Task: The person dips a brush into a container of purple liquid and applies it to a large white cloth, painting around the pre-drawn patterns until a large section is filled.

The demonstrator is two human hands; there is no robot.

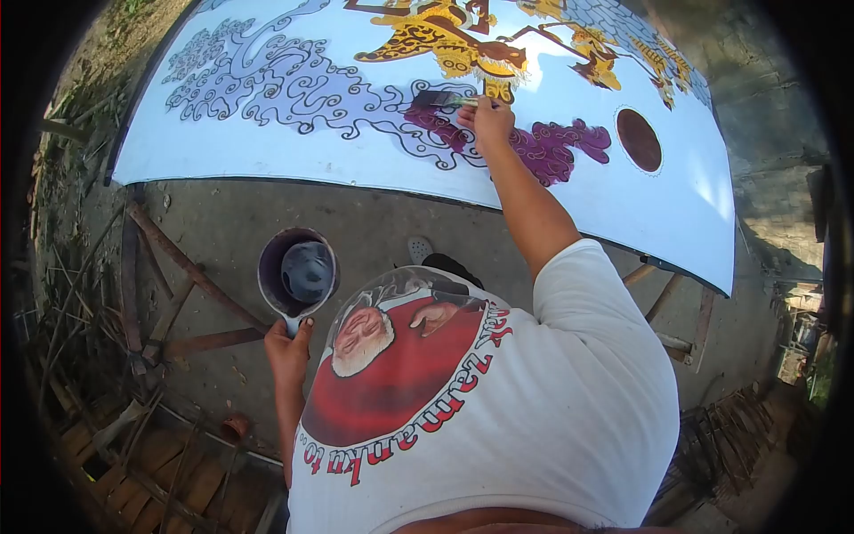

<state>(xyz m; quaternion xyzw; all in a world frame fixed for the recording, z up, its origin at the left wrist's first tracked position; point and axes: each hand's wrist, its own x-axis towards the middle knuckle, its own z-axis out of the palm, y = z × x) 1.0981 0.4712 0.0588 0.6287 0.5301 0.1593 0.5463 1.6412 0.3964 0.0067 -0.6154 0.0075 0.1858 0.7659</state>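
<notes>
My right hand (489, 120) is closed round the handle of a wide paintbrush (434, 100). Its dark bristles lie over the curly pattern on a large white cloth (356, 160) stretched on a frame. Around the brush, part of the pattern is dark purple (560, 149), while the curls to the left are pale lavender (294, 84). Low on the left, away from the cloth, my left hand (290, 343) grips the handle of a dipper (299, 271). Dark, shiny liquid (309, 270) shows inside the dipper.
Yellow and brown figures (471, 49) and a brown oval (639, 140) decorate the cloth. Wooden poles (196, 271) prop the frame above a grey floor (374, 214). A grey clog (420, 247) shows below the cloth's near edge, and a small reddish pot (235, 428) sits at lower left.
</notes>
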